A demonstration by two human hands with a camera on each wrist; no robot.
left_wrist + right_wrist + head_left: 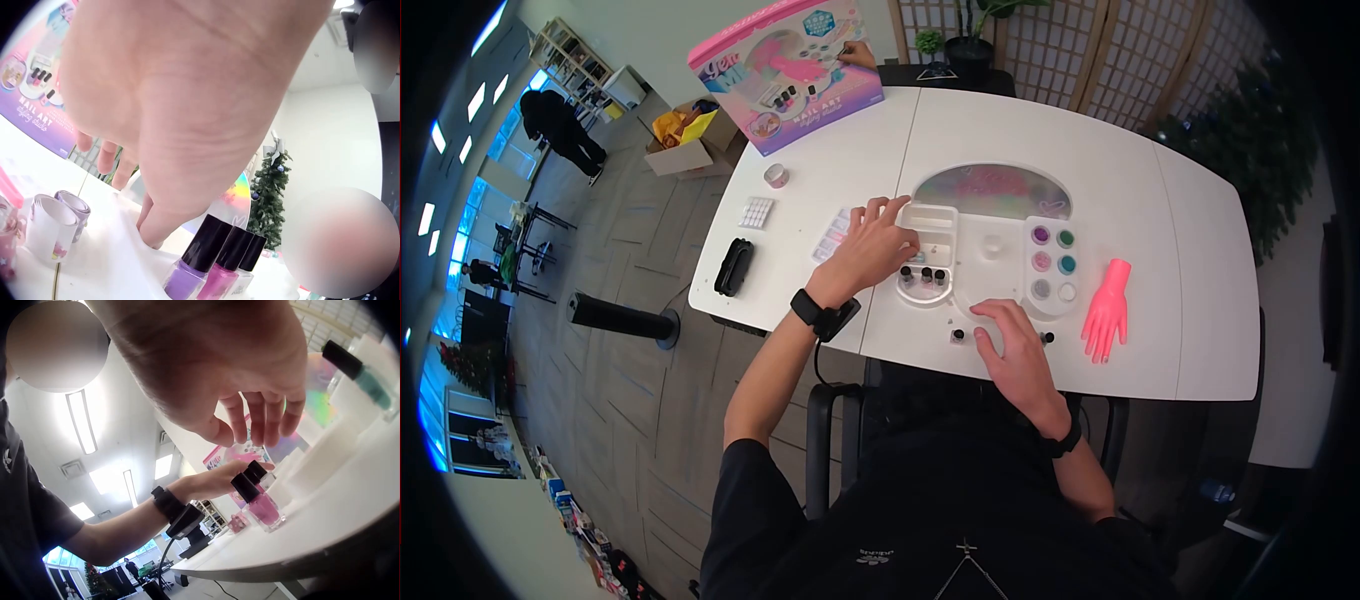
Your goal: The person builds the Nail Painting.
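Note:
My left hand (868, 245) reaches over the white tray (943, 215), thumb and a finger dipping into one of its compartments. In the left wrist view the palm hides most of that compartment, and I cannot tell whether the fingertips pinch anything. Just below them, purple (185, 278), pink (219, 281) and clear polish bottles stand in the tray's front. My right hand (1018, 360) hovers over the table's near edge with fingers loosely bent, holding nothing. Close to it stand a pink nail polish bottle (264, 509) and a teal nail polish bottle (372, 387), both black-capped.
A palette of glitter pots (1053, 262) lies right of the tray, then a pink model hand (1108, 310). An iridescent panel (990, 188) stands behind. Left are a black case (733, 267), sticker rolls (50, 228), a small jar (776, 176) and the nail art box (790, 75).

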